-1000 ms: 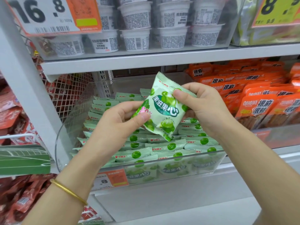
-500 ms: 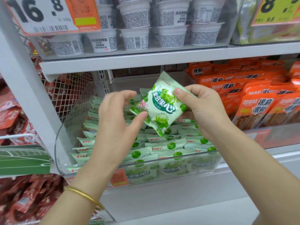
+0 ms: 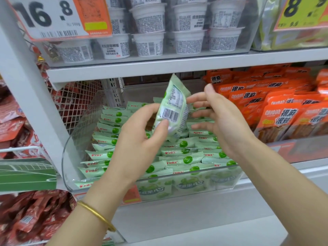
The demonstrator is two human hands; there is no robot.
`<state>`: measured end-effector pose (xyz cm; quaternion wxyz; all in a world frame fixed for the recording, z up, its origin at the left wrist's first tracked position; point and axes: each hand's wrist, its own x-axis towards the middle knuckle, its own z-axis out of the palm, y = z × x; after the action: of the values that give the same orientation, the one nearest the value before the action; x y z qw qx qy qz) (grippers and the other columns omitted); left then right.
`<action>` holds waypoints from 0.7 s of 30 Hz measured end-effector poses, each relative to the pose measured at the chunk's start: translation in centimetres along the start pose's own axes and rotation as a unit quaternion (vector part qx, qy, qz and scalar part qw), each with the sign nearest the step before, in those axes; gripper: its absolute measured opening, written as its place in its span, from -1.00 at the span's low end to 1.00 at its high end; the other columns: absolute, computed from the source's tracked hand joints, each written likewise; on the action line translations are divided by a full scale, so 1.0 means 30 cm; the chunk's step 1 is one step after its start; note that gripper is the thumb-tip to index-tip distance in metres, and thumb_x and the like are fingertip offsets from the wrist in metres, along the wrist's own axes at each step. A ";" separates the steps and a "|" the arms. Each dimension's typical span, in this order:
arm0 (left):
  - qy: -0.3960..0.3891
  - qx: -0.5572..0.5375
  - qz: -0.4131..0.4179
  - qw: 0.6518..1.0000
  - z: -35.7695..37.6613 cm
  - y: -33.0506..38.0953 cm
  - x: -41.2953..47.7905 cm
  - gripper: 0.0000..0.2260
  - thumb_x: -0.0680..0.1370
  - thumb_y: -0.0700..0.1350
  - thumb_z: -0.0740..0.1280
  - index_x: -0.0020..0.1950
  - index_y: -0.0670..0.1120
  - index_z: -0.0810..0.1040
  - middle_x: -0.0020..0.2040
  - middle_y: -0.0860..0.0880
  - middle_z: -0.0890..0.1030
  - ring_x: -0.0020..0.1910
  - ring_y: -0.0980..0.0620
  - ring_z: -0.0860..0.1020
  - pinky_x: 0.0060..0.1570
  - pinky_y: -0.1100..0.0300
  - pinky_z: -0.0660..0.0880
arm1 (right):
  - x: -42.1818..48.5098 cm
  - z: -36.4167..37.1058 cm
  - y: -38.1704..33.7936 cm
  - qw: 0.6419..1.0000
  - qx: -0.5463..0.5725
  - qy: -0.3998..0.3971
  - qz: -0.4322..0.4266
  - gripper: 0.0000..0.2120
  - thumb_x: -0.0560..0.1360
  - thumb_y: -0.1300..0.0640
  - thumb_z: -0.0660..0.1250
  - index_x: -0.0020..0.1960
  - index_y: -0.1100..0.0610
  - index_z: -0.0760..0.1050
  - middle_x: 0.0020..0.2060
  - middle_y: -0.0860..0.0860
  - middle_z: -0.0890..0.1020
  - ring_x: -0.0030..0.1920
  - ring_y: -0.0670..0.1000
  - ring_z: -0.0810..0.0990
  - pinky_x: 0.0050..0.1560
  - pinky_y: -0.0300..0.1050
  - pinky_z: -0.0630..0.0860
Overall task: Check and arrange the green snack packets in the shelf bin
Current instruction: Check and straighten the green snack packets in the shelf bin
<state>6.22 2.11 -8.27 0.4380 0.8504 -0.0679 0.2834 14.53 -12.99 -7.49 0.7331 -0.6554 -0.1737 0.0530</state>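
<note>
One green snack packet (image 3: 174,105) is held upright above the clear shelf bin (image 3: 188,185), its back with the barcode turned toward me. My left hand (image 3: 140,139) grips its lower edge between thumb and fingers. Just right of the packet, my right hand (image 3: 220,119) hovers with its fingers spread and nothing in them. Several rows of green packets (image 3: 184,154) stand on edge in the bin below both hands.
Orange snack packs (image 3: 276,110) fill the bin to the right. White cups (image 3: 149,43) sit on the shelf above, behind a price sign (image 3: 53,16). Red packets (image 3: 32,215) hang at lower left, and a white upright post (image 3: 35,96) runs along the bin's left side.
The packet has been turned from its front face to its barcode side. My right hand let go of it and opened; my left hand now grips it alone.
</note>
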 end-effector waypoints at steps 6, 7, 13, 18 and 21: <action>-0.044 -0.225 -0.099 0.968 -0.014 0.001 0.004 -0.54 0.58 -0.29 0.21 0.43 0.03 0.25 -0.01 0.11 0.68 -0.01 0.18 0.63 0.00 0.35 0.52 | -0.010 -0.016 0.020 0.995 0.041 -0.093 -0.019 -0.77 0.46 0.05 0.28 0.10 0.01 0.56 -0.01 0.00 0.63 -0.07 0.01 0.60 -0.15 -0.05 0.57; -0.049 -0.232 -0.092 0.967 -0.016 -0.001 0.005 -0.50 0.58 -0.29 0.20 0.44 0.08 0.19 -0.01 0.10 0.69 -0.02 0.17 0.63 0.03 0.33 0.52 | -0.010 -0.016 0.022 0.994 0.033 -0.098 -0.026 -0.74 0.43 0.03 0.31 0.11 -0.01 0.55 -0.01 0.01 0.63 -0.08 0.01 0.59 -0.19 -0.06 0.57; -0.123 -0.220 -0.057 0.966 -0.016 -0.011 -0.004 -0.32 0.46 -0.24 0.38 0.41 0.28 0.21 0.36 -0.02 0.46 0.27 0.06 0.50 0.13 0.18 0.51 | -0.007 -0.014 0.017 0.993 0.050 -0.094 -0.056 -0.77 0.43 0.12 0.35 0.09 0.03 0.53 -0.08 0.03 0.63 -0.14 -0.03 0.61 -0.32 -0.17 0.57; -0.129 -0.239 -0.054 0.961 -0.016 0.005 -0.007 -0.32 0.49 -0.45 0.28 0.40 0.18 0.21 0.31 -0.03 0.48 0.04 0.09 0.61 -0.07 0.30 0.54 | -0.007 -0.011 0.011 0.992 0.055 -0.095 -0.059 -0.75 0.41 0.15 0.31 0.09 0.05 0.52 -0.14 -0.03 0.64 -0.18 -0.06 0.62 -0.31 -0.15 0.58; -0.130 -0.241 -0.055 0.960 -0.020 0.003 -0.007 -0.32 0.49 -0.44 0.28 0.41 0.18 0.21 0.30 -0.02 0.49 0.05 0.12 0.61 -0.06 0.31 0.53 | -0.008 -0.012 0.011 0.992 0.054 -0.095 -0.060 -0.74 0.39 0.14 0.32 0.08 0.05 0.52 -0.14 -0.03 0.65 -0.17 -0.03 0.62 -0.27 -0.11 0.57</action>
<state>5.76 2.48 -8.04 0.6323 0.7515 -0.1440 0.1212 14.49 -13.36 -7.90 0.7498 -0.5950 -0.2778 0.0804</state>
